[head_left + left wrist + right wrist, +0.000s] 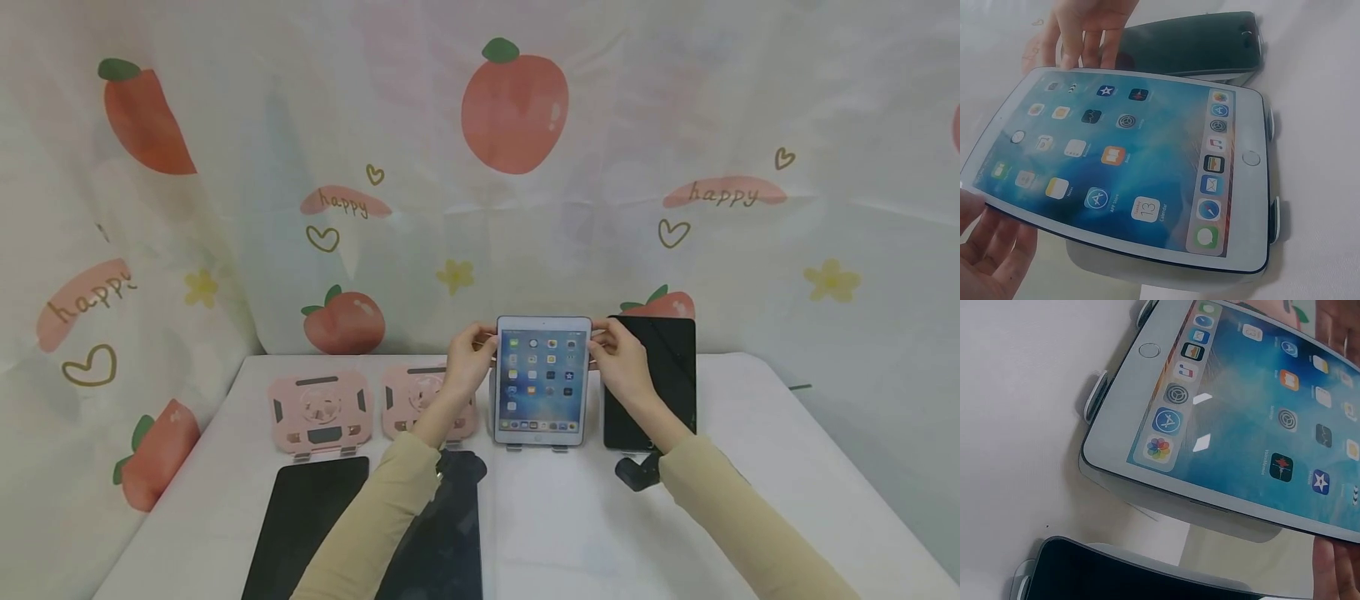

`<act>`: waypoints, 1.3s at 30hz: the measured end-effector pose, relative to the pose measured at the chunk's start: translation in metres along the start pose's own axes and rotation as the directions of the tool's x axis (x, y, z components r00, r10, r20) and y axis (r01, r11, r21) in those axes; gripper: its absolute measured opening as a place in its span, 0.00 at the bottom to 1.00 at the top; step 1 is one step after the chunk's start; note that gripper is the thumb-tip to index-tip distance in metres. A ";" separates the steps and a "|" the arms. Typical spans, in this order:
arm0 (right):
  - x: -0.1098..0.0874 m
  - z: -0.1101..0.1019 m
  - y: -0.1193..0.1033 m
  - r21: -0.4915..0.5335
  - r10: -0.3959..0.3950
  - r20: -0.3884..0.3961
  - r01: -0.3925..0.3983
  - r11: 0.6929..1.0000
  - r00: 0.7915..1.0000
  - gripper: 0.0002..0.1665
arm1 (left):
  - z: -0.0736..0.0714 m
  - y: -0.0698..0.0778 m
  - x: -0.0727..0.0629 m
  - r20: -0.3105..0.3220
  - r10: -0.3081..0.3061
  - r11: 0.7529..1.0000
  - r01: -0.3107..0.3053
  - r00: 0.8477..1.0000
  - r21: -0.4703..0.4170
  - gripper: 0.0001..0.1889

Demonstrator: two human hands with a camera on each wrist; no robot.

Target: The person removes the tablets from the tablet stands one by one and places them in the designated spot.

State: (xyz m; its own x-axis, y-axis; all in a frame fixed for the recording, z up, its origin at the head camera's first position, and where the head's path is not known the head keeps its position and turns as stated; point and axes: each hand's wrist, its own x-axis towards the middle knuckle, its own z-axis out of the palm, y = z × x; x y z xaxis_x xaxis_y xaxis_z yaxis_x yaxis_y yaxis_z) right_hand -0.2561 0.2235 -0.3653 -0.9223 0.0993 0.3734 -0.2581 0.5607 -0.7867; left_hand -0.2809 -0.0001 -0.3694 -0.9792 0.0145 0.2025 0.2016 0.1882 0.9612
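Note:
A white tablet (pixel 542 379) with a lit screen of app icons leans upright on a pale stand (pixel 1210 519), its lower edge at the stand's two small hooks. My left hand (pixel 471 358) pinches its upper left edge, thumb near the front rim and fingers behind. On the opposite edge, my right hand (pixel 621 362) holds the tablet between thumb and fingers. Just behind the right wrist stands a second tablet (pixel 678 358) with a dark screen, also propped on a stand. Part of each hand is cut off in the wrist views.
Two pink tablet stands (pixel 285 417) are lined up on the left, the second pink stand (pixel 397 404) partly behind my left arm. Nearer, a black tablet (pixel 307 508) and another black tablet (pixel 450 542) lie flat on the white table (pixel 570 533). A printed cloth (pixel 420 125) hangs behind.

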 end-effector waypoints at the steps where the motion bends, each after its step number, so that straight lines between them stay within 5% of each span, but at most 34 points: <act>1: -0.001 -0.001 0.000 0.002 -0.002 -0.001 0.002 1.000 1.000 0.15 | 0.000 0.001 -0.001 0.003 0.009 1.000 -0.009 1.000 -0.002 0.10; 29: -0.027 -0.019 -0.011 0.051 -0.023 0.059 0.020 0.999 0.998 0.17 | -0.009 0.008 -0.030 0.064 0.077 0.996 -0.075 0.995 -0.044 0.09; 39: -0.039 -0.024 -0.014 0.051 -0.018 0.098 0.013 0.999 0.995 0.17 | -0.013 0.009 -0.045 0.092 0.002 0.995 0.007 0.996 -0.102 0.10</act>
State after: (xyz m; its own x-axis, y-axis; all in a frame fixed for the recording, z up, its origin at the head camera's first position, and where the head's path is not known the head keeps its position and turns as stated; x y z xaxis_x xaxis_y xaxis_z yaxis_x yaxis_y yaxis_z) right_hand -0.2100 0.2318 -0.3573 -0.9415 0.0081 0.3370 -0.2841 0.5190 -0.8062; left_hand -0.2344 -0.0115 -0.3671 -0.9768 0.1055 0.1863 0.1957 0.0871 0.9768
